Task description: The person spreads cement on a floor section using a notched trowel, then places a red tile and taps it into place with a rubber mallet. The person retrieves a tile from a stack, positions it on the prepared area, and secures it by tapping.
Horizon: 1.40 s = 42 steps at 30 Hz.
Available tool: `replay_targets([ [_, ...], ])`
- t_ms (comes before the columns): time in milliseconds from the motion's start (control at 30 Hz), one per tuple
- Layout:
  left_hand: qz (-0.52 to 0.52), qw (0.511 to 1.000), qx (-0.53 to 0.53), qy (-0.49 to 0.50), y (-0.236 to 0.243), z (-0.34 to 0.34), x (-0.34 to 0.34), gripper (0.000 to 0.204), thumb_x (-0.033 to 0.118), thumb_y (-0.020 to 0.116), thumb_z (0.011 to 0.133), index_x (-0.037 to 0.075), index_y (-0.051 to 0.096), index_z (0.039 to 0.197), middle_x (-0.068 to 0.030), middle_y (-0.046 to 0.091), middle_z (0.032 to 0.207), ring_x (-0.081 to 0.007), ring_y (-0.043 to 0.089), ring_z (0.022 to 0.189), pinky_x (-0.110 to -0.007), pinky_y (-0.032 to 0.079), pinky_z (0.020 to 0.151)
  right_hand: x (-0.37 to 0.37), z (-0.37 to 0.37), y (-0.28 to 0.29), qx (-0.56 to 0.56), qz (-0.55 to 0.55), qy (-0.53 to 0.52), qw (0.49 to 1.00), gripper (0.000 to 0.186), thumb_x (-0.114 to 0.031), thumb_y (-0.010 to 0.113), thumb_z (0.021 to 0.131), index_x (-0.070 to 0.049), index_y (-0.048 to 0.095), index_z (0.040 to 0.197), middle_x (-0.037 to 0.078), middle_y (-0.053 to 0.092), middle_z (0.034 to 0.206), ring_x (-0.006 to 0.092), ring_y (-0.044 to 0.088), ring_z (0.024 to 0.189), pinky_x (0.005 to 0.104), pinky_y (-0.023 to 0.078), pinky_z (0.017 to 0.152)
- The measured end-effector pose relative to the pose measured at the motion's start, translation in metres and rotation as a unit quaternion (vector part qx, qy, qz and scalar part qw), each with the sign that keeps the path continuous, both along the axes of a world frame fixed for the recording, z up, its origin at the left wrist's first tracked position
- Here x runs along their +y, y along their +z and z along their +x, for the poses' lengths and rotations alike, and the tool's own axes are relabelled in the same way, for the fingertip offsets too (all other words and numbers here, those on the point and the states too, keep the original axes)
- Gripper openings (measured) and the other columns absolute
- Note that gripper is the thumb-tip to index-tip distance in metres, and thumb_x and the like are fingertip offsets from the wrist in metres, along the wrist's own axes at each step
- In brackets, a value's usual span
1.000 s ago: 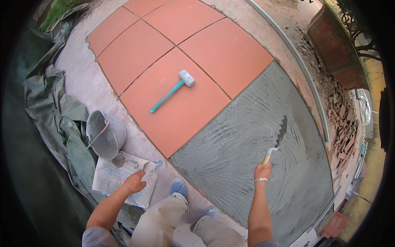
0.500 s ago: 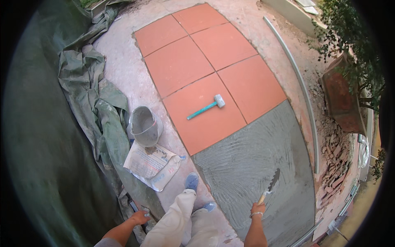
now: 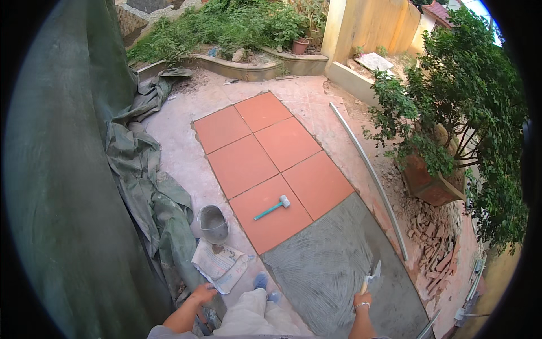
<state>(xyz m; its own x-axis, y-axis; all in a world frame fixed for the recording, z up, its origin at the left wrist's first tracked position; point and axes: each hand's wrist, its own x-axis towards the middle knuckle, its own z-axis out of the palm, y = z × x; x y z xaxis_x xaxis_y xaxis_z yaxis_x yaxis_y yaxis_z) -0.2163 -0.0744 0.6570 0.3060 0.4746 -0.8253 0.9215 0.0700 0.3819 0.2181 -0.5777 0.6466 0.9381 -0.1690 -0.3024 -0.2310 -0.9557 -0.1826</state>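
My right hand (image 3: 362, 300) is closed round the wooden handle of a trowel (image 3: 376, 270). Its metal blade points away from me, over a bed of wet grey mortar (image 3: 322, 257) streaked with curved marks. My left hand (image 3: 204, 293) is at my left side, fingers loosely apart with nothing seen in them, near a crumpled green tarp. Beyond the mortar lie several square red tiles (image 3: 240, 164) in two columns. A rubber mallet (image 3: 270, 212) with a teal handle and pale head rests on the nearest left tile.
Left of the tiles stands a mortar-stained bucket (image 3: 213, 229), with a paper sack (image 3: 219, 264) below it. Green tarp (image 3: 138, 164) lines the left side. A long metal bar (image 3: 372, 175) lies on the right, beside broken rubble (image 3: 437, 254) and a large planter (image 3: 432, 183) with a bush.
My view has tilted up, bringing the far garden and wall into sight. The trowel stays in my right hand, its blade now angled differently. My left hand remains by my side.
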Motion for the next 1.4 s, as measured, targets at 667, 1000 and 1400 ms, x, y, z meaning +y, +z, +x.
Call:
replay_targets([
  [667,0.011,0.991,0.051,0.121,0.000,-0.060,0.037,0.066,0.036,0.072,0.083,0.001,0.059,0.137,-0.0196,0.060,0.140,-0.0310,0.059,0.128,-0.036,0.047,0.106,0.085,0.049,-0.004,0.006,0.229,-0.210,0.951,0.017,-0.006,0.063,0.084,0.008,0.057,0.093,0.014,0.059,0.063,0.0261,0.059,0.045,0.0410,0.046,0.040],
  [1000,0.007,0.976,-0.026,0.217,0.032,-0.002,0.260,0.061,0.032,0.073,0.084,-0.001,0.061,0.134,-0.0195,0.068,0.128,-0.0281,0.064,0.119,-0.034,0.048,0.102,0.349,0.150,0.060,-0.035,0.240,-0.190,0.951,0.019,-0.006,0.061,0.082,0.008,0.057,0.093,0.013,0.058,0.060,0.0256,0.058,0.043,0.0409,0.046,0.040],
  [1400,-0.008,0.892,-0.063,0.447,0.097,0.022,0.446,0.062,0.025,0.071,0.091,-0.005,0.052,0.142,-0.0188,0.061,0.139,-0.0278,0.059,0.126,-0.036,0.046,0.104,0.731,0.198,0.076,0.078,0.322,0.013,0.944,0.010,-0.008,0.062,0.086,0.000,0.055,0.088,0.007,0.056,0.060,0.0181,0.055,0.045,0.0351,0.044,0.039],
])
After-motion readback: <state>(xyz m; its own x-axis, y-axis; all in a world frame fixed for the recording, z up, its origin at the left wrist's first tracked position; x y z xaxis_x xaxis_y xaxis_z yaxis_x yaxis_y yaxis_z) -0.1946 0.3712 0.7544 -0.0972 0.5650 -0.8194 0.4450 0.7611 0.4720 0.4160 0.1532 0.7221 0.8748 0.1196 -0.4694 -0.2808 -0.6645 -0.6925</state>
